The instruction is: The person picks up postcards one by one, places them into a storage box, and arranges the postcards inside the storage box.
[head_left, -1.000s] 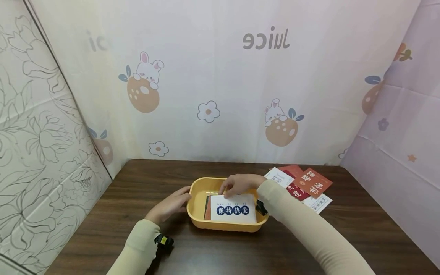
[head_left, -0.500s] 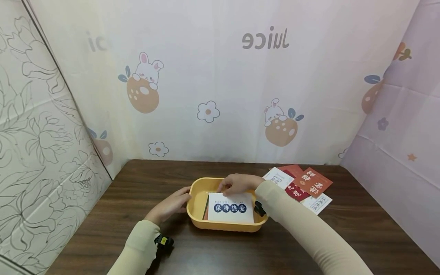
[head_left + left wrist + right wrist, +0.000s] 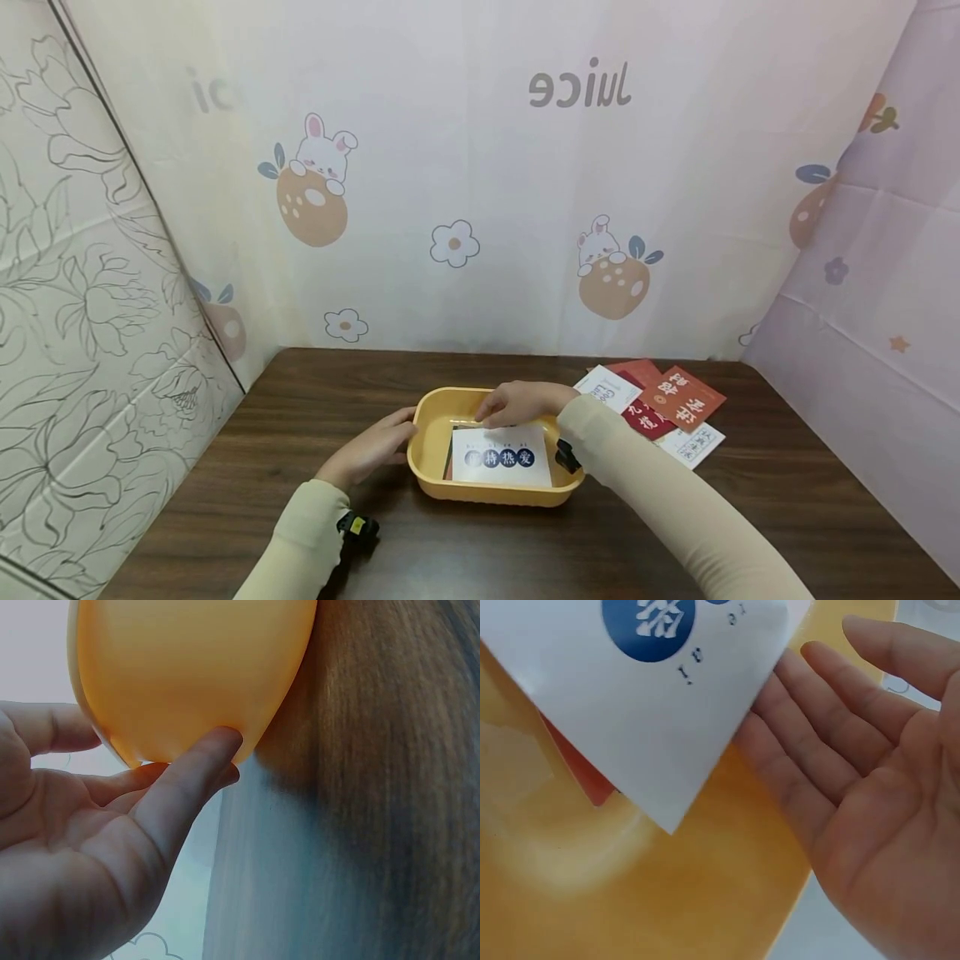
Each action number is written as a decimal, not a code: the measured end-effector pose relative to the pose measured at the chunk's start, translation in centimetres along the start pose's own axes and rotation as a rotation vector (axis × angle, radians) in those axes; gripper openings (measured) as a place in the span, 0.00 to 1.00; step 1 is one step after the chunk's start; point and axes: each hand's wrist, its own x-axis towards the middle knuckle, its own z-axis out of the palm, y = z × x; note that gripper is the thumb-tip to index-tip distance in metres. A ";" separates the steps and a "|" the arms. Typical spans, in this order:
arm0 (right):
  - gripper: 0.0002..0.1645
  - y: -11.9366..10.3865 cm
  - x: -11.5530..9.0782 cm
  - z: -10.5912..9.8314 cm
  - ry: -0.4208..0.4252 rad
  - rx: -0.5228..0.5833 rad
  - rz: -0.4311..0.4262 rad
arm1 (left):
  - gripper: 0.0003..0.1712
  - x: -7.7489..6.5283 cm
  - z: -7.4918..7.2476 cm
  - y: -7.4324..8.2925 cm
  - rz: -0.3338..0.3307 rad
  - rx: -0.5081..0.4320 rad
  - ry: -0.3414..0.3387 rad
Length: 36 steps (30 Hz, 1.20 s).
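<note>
A yellow plastic basin (image 3: 495, 493) stands on the table. In it lies a white card (image 3: 504, 467) with white characters in blue circles, on top of an orange-red card (image 3: 577, 769) whose edge peeks out at the left in the head view. My left hand (image 3: 371, 450) touches the basin's left end, its fingers fairly straight against rim and wall. My right hand (image 3: 525, 402) reaches over the basin's back side. In the right wrist view its fingertips meet the white card's edge, some hidden behind it, while the thumb stays apart.
A loose pile of red and white cards, including an orange-red card (image 3: 684, 398) and a white card (image 3: 606, 388), lies to the right behind my right forearm. The brown wooden table (image 3: 465, 550) ends at a patterned curtain (image 3: 480, 317) behind.
The white card has shifted slightly left in the basin. Its back edge rose, then sank. My right hand moved a little with it; the left hand and basin stayed put.
</note>
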 end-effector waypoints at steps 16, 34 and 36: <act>0.24 -0.4 -2.2 -1.5 0.022 0.019 0.015 | 0.30 -0.1 0.1 0.1 0.000 -0.005 0.002; 0.24 4.0 -7.5 -4.7 0.267 0.122 -0.034 | 0.30 0.1 0.1 0.0 -0.003 -0.007 0.006; 0.25 4.6 -8.2 -4.8 0.282 0.111 -0.026 | 0.30 0.1 0.1 0.0 -0.001 -0.006 0.005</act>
